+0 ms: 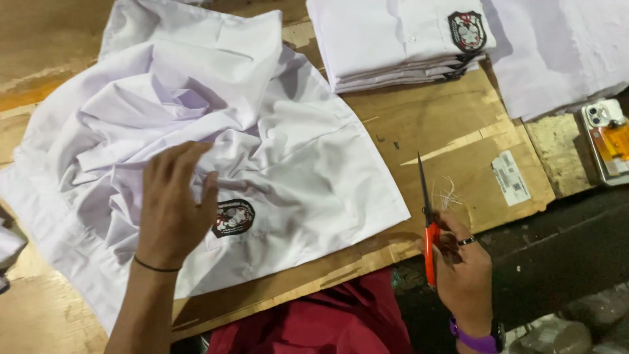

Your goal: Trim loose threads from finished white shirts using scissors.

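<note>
Left hand (pixel 171 210), fingers loosely spread, rests on rumpled shirt (pixel 262 131) at frame centre-left, just left of its badge (pixel 233 217). Right hand (pixel 462 269), lower right, clasps scissors (pixel 427 223), blades shut, long axis pointing up-frame. Left hand nearer shirt.

A neat stack of folded white shirts (pixel 393 42) sits at the far side of the wooden surface (pixel 59 39), the top one showing a dark embroidered badge (pixel 466 30). Just right of it lies a spread of white cloth (pixel 557 52). A sheet of brown cardboard (pixel 458 144) covers the middle, with a white label (pixel 510 177) stuck on it and loose thread clippings (pixel 447 194) nearby. A phone (pixel 608 141) rests at the right edge.
</note>
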